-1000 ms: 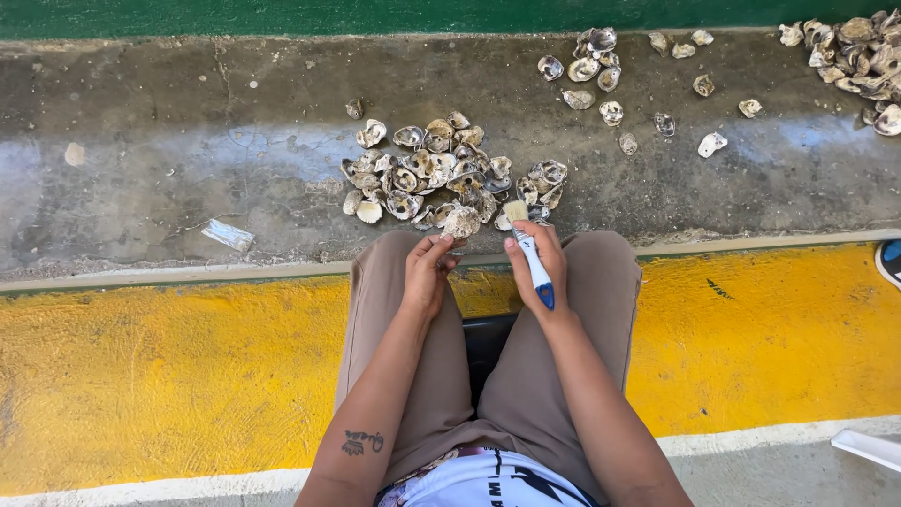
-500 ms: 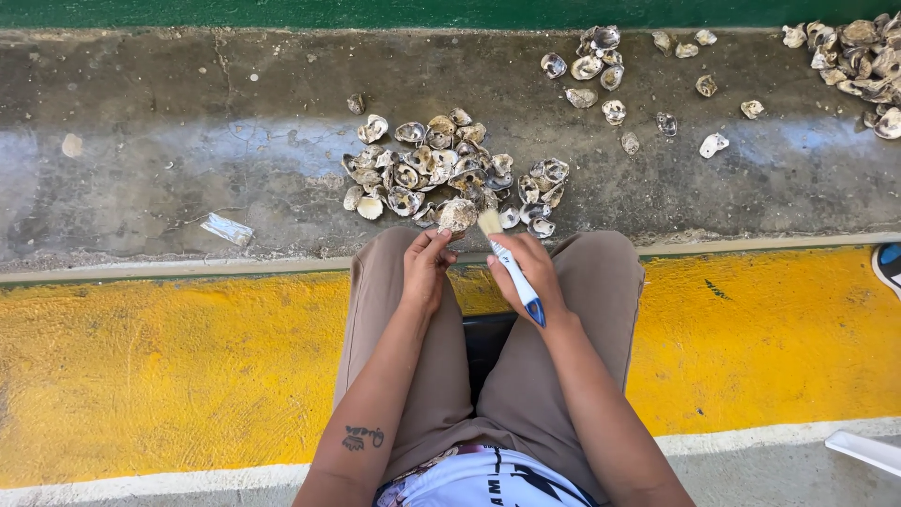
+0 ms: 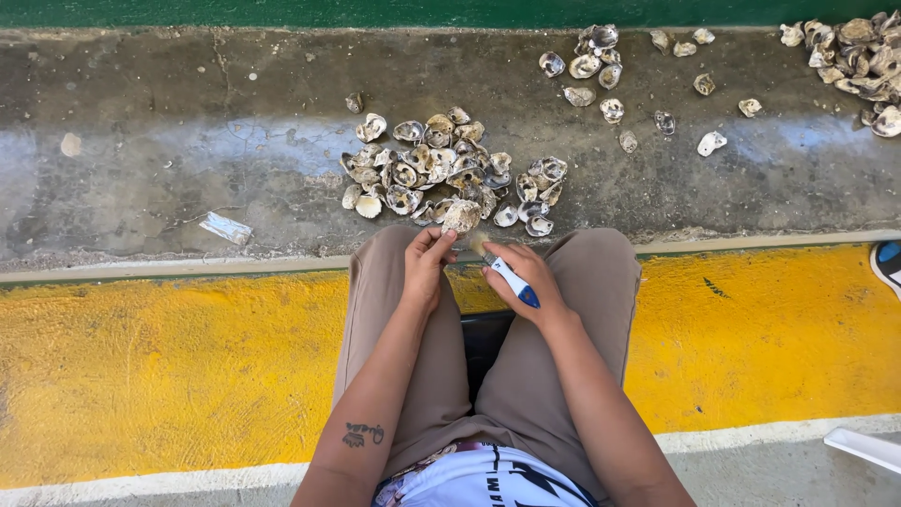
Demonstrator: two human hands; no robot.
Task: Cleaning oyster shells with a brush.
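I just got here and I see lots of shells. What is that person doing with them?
A person sits on a yellow curb and opens oysters. The left hand holds up a rough oyster. The right hand grips a small knife with a blue and white handle, its tip pointing at that oyster. Just past the knees, a heap of shells lies on the wet concrete floor, with more shells scattered farther off.

Left hand point(image 3: 427, 268) curled, fingers pinched forward; right hand point(image 3: 527, 280) fisted — both forearms extended over the knees.
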